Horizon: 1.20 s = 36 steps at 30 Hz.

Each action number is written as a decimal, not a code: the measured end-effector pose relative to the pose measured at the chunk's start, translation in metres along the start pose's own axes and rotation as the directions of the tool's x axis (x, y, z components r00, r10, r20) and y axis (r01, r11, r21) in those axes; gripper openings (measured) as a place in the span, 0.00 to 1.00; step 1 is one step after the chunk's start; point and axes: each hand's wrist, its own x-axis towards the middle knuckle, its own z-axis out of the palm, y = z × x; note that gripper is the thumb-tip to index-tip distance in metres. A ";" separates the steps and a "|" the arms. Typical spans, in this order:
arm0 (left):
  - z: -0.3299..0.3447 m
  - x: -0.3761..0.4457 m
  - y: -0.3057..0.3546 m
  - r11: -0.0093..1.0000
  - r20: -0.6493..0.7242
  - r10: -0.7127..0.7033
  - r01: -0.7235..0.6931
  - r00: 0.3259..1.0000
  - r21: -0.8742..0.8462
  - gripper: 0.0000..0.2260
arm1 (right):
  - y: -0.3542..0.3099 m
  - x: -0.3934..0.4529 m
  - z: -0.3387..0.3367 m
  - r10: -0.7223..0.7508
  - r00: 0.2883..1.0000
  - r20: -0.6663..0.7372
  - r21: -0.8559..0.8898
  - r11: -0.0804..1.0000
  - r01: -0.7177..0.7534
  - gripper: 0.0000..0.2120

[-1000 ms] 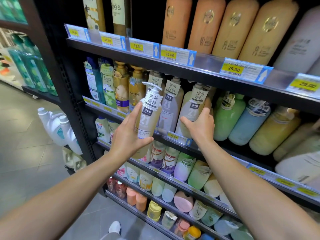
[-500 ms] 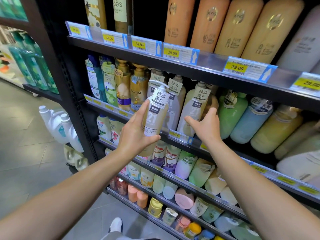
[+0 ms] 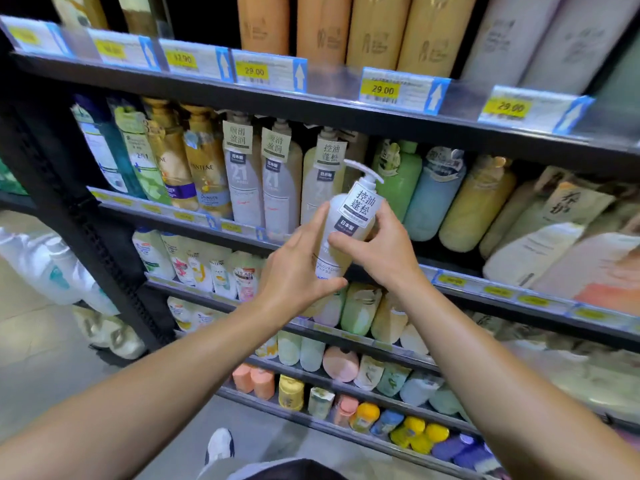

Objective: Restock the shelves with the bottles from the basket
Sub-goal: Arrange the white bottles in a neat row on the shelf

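Both hands [image 3: 294, 271] [image 3: 384, 251] around pump bottle [image 3: 346, 223], lower label hidden.

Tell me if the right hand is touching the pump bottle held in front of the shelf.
Touching. The head view shows the right hand with its thumb and fingers wrapped round the pump bottle, beside the label.

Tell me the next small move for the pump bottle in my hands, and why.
Probably ease the pump bottle forward and stand it beside the matching bottle. Both your left hand and right hand grip it, tilted, in front of the shelf edge, and the same label shows just behind it.
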 end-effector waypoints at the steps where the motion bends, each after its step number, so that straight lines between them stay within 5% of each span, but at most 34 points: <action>1: 0.005 0.001 0.005 1.000 0.012 0.009 -0.009 1.000 -0.007 0.55 | 0.000 -0.002 -0.007 0.009 0.999 -0.035 -0.012 1.000 -0.010 0.26; 7: 0.013 0.009 0.006 0.994 0.086 0.067 -0.059 0.994 -0.094 0.44 | -0.010 -0.018 -0.045 -0.102 0.979 -0.175 -0.083 0.993 0.088 0.27; 12: 0.010 0.008 -0.032 0.970 0.116 0.107 -0.129 0.988 0.205 0.29 | -0.017 -0.021 -0.066 -0.299 0.929 -0.217 -0.222 0.942 0.251 0.34; 18: 0.014 0.019 -0.050 0.875 0.251 0.030 -0.147 0.967 0.462 0.32 | -0.012 -0.006 -0.062 -0.417 0.892 -0.177 -0.270 0.892 0.363 0.34; 28: 0.018 0.029 -0.062 0.854 0.289 0.015 -0.162 0.957 0.494 0.31 | 0.011 0.035 -0.037 -0.228 0.967 -0.111 -0.252 0.948 0.195 0.33; 32: 0.016 0.029 -0.066 0.862 0.297 0.019 -0.166 0.955 0.478 0.30 | 0.017 0.055 -0.036 -0.064 0.987 -0.148 -0.202 0.979 0.033 0.18; 36: 0.016 0.030 -0.068 0.869 0.299 0.025 -0.169 0.954 0.465 0.29 | 0.018 0.074 -0.036 0.046 0.988 -0.148 -0.172 0.982 -0.072 0.18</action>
